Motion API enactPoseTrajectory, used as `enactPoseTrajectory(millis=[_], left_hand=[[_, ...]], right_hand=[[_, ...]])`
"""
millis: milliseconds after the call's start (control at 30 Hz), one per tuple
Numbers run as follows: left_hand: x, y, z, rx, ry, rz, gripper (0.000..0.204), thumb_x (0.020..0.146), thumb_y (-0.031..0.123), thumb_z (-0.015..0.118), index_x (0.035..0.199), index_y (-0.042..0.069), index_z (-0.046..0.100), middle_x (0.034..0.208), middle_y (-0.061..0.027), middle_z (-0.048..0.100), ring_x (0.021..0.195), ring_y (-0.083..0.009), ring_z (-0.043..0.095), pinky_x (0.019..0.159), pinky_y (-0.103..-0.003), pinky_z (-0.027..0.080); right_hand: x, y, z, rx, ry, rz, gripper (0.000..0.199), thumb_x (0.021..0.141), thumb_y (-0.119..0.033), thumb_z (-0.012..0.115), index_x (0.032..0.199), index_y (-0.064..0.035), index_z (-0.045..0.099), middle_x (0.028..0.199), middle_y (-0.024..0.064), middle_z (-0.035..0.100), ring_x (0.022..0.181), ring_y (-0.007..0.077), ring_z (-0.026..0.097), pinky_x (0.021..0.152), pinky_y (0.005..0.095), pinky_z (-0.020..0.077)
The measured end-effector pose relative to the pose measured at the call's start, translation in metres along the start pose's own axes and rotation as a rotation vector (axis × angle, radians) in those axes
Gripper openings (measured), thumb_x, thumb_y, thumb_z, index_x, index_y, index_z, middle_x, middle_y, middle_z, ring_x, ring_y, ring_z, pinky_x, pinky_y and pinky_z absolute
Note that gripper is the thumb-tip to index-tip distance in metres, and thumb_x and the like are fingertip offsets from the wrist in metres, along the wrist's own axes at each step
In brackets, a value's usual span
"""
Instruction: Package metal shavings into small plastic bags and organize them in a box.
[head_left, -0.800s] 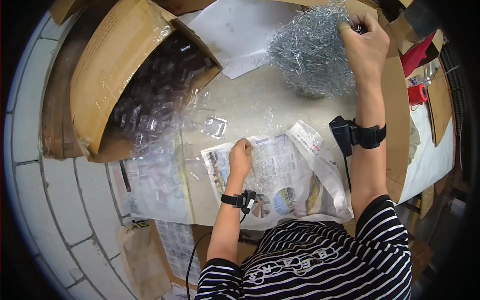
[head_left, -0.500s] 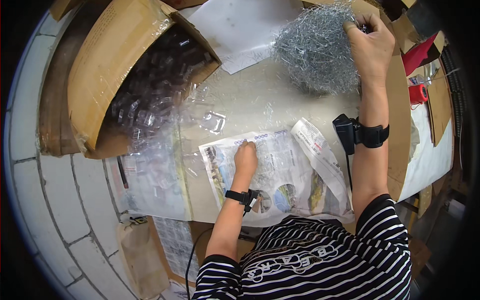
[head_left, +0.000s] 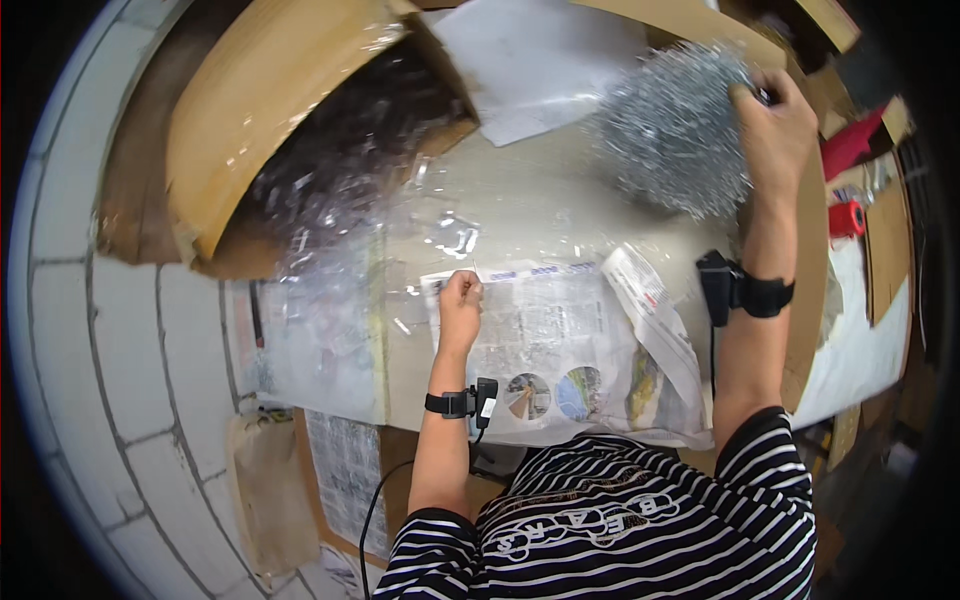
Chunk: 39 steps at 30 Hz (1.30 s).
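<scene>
The right hand [head_left: 775,125] is now raised higher, clenched on the tangled silver wire mass [head_left: 675,130]. The left hand [head_left: 460,300] remains closed, apparently pinching a thin piece over the newspaper [head_left: 560,340] on the surface [head_left: 520,220].

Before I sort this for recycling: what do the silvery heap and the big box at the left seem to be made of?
The silvery heap under the right hand looks like thin bright metal wire, shiny and tangled, though glossy plastic strands cannot be ruled out. The big box looks like brown matte cardboard, holding glossy clear plastic pieces.
</scene>
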<state>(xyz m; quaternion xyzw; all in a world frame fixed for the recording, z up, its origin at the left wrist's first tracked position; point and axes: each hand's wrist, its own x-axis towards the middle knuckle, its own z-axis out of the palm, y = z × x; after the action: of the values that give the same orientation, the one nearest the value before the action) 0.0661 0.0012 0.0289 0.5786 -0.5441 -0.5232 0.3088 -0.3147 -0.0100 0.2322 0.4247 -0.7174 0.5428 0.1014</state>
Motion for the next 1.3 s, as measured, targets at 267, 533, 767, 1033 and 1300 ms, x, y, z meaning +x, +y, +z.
enactPoseTrajectory(millis=[267, 533, 767, 1033, 1300], left_hand=[[-0.043, -0.028, -0.050, -0.512, 0.129, -0.220, 0.003, 0.086, 0.005, 0.058, 0.086, 0.007, 0.060, 0.077, -0.0009, 0.060, 0.064, -0.0085, 0.053, 0.058, -0.024, 0.043], [-0.052, -0.068, -0.048, -0.365, 0.209, -0.251, 0.004, 0.082, 0.003, 0.065, 0.085, 0.003, 0.065, 0.072, 0.0005, 0.061, 0.062, -0.0087, 0.055, 0.056, -0.023, 0.043], [-0.014, -0.061, 0.020, 0.361, 0.270, 0.167, 0.009, 0.078, 0.003, 0.064, 0.084, -0.003, 0.062, 0.078, -0.0142, 0.062, 0.069, -0.0261, 0.061, 0.063, -0.037, 0.048], [-0.002, -0.042, 0.033, 0.812, 0.132, -0.009, 0.013, 0.077, -0.001, 0.054, 0.089, -0.003, 0.058, 0.092, -0.0203, 0.059, 0.091, -0.0388, 0.059, 0.075, -0.045, 0.049], [-0.049, -0.023, -0.028, -0.224, 0.252, 0.079, 0.007, 0.080, 0.005, 0.063, 0.085, 0.000, 0.061, 0.075, -0.0047, 0.061, 0.065, -0.0137, 0.056, 0.056, -0.025, 0.044]], right_hand=[[0.001, 0.064, -0.026, 0.113, -0.116, 0.048, 0.010, 0.080, -0.006, 0.065, 0.080, 0.0005, 0.057, 0.073, -0.0052, 0.049, 0.068, 0.0041, 0.042, 0.062, 0.0170, 0.0345], [-0.001, 0.048, -0.014, 0.053, -0.135, 0.040, 0.010, 0.078, -0.004, 0.065, 0.077, 0.0002, 0.055, 0.071, -0.0055, 0.046, 0.066, 0.0031, 0.039, 0.058, 0.0170, 0.0324], [-0.003, 0.048, -0.020, 0.090, -0.173, 0.075, 0.009, 0.077, -0.003, 0.064, 0.076, -0.0010, 0.055, 0.070, -0.0062, 0.045, 0.064, 0.0028, 0.038, 0.058, 0.0170, 0.0306], [0.007, 0.049, -0.031, 0.081, -0.185, 0.025, 0.010, 0.079, -0.001, 0.065, 0.078, -0.0016, 0.055, 0.073, -0.0063, 0.046, 0.068, 0.0033, 0.039, 0.061, 0.0163, 0.0319], [0.029, 0.110, -0.051, -0.020, -0.275, -0.122, 0.012, 0.083, -0.008, 0.062, 0.080, -0.0014, 0.053, 0.075, -0.0041, 0.048, 0.071, 0.0058, 0.041, 0.067, 0.0184, 0.0358]])
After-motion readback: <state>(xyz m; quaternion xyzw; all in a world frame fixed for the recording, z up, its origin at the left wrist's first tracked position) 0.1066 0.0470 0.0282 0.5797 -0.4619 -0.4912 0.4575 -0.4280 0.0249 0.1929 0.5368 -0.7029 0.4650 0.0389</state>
